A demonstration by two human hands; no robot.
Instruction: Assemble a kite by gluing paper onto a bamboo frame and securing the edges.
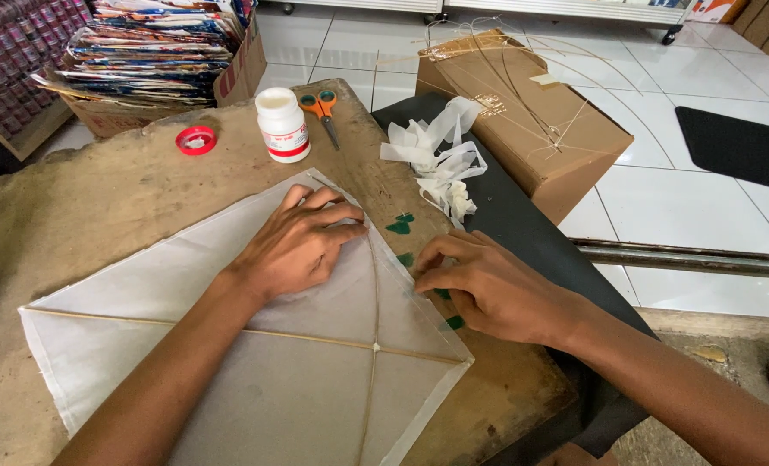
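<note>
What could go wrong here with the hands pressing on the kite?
1. The left hand lies flat on the thin kite paper over its sticks; heavy pressure might tear it.
2. The right hand pinches the kite's edge; a pull might crease it.
3. The open glue bottle stands close by, its cap off; a knock could spill it.

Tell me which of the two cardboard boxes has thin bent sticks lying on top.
The closed brown box right of the work board, beside the white paper scraps. The other box, behind the board at upper left, is open and stuffed with colourful printed sheets.
</note>
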